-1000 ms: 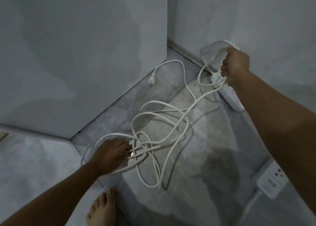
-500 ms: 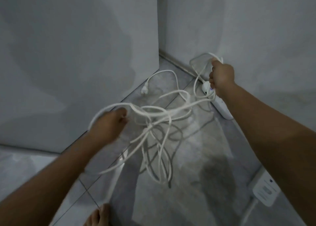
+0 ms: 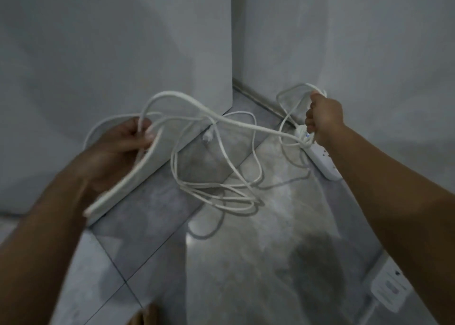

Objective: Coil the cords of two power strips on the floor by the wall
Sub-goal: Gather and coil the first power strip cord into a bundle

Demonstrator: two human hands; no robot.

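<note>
My left hand (image 3: 123, 140) is raised off the floor and grips a white power strip (image 3: 123, 187) together with loops of its white cord (image 3: 197, 108); the strip hangs slanting down from the hand. More of that cord lies in tangled loops on the floor (image 3: 221, 196), and its plug (image 3: 206, 136) rests near the wall corner. My right hand (image 3: 323, 115) is closed on a small bundle of cord loops (image 3: 293, 93) above a second white power strip (image 3: 325, 162) lying along the right wall.
Grey walls meet in a jutting corner (image 3: 231, 98) just behind the cords. A white socket block (image 3: 391, 290) with its own cable lies on the grey tiled floor at the lower right. My bare foot (image 3: 145, 316) shows at the bottom edge.
My left hand lifted the power strip and cord loops off the floor, up and to the left, dragging the tangle with it. My right hand kept hold of its coil near the wall.
</note>
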